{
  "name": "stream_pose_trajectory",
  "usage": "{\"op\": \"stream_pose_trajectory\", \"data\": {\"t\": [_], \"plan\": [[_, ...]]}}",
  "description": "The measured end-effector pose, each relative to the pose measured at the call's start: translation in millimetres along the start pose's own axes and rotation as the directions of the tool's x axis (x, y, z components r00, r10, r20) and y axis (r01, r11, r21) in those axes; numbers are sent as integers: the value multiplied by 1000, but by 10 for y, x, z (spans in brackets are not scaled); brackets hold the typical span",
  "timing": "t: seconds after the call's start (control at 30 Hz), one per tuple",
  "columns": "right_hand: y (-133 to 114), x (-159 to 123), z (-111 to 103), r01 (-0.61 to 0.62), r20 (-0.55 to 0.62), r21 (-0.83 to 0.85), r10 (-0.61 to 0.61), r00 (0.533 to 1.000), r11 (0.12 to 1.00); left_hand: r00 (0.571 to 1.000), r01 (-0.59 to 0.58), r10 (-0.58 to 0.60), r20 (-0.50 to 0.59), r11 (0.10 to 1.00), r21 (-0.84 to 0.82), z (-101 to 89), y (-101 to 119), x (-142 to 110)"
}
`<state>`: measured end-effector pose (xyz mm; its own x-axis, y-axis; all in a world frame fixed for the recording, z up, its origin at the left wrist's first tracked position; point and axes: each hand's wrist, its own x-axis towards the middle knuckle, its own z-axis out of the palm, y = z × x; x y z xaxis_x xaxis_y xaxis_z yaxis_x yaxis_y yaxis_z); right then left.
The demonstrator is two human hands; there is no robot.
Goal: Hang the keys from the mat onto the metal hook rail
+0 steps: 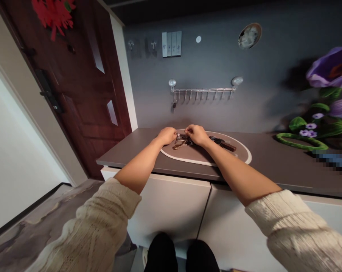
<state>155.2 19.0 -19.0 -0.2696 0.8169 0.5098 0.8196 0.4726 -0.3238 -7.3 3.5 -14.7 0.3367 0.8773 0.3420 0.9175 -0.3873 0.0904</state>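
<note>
Over an oval brown mat with a white rim (176,159), both of my hands are close together. My left hand (167,136) is closed at the mat's left side, its fingertips on a small metallic piece at the edge of a bunch of keys (180,143). My right hand (197,134) is bent down in a pinch just right of it; whatever lies between its fingers is too small to make out. Right of that wrist, more dark keys (216,140) lie on the mat with a brown strip-like tag (228,146), partly hidden by my forearm.
A clear hook rail (203,90) is mounted on the grey wall, with a dark key (174,105) hanging at its left end. Purple artificial flowers (330,71) stand at the right of the counter (273,166). White cabinet doors (171,204) are below; a dark red door (83,87) is at left.
</note>
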Motion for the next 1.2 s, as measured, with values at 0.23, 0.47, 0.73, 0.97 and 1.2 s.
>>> {"op": "stream_pose_trajectory", "data": {"t": [0.23, 0.47, 0.73, 0.97, 1.2], "plan": [[-10, -5, -17, 7, -6, 21, -7, 1000, 1000, 997, -38, 42, -67, 998, 57, 19, -50, 27], [-2, 7, -2, 11, -38, 68, -8, 999, 998, 979, -50, 43, -197, 998, -27, 36, -63, 66], [-43, 14, -6, 58, -126, 189, -35, 991, 980, 938, -133, 59, -342, 972, -196, 48, -53, 132], [-83, 18, -3, 124, -183, 237, -81, 980, 964, 909, -226, 100, -404, 933, -279, 13, -14, 127], [-75, 25, -16, 159, -266, 218, -98, 959, 963, 895, -228, 74, -439, 923, -310, -23, 11, 105]]}}
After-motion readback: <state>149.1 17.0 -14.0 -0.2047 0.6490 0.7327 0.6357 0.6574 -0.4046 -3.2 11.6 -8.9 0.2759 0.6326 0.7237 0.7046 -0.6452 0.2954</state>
